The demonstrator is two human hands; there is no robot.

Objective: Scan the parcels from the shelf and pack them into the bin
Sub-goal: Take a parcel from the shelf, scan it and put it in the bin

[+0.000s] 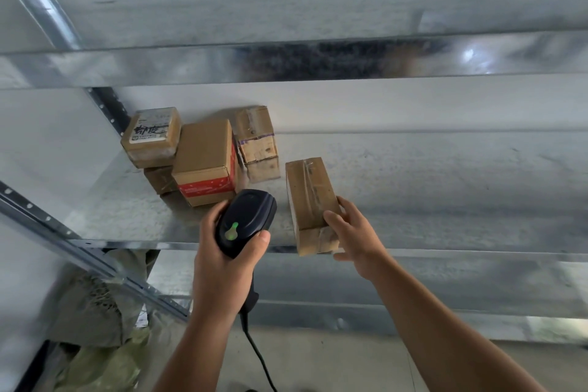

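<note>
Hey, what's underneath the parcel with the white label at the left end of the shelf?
A smaller brown box sits under the labelled parcel; only its front corner shows. The rest is covered by that parcel and the red-banded box.

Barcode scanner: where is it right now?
Head view, lower centre: the barcode scanner is gripped in the left hand at the shelf edge, just below the red-banded carton and left of the taped parcel the right hand holds.

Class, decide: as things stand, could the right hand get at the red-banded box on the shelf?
Probably not yet. The right hand grips the taped brown parcel at the edge of the shelf, and the left hand holding the scanner sits between it and the red-banded box.
</note>
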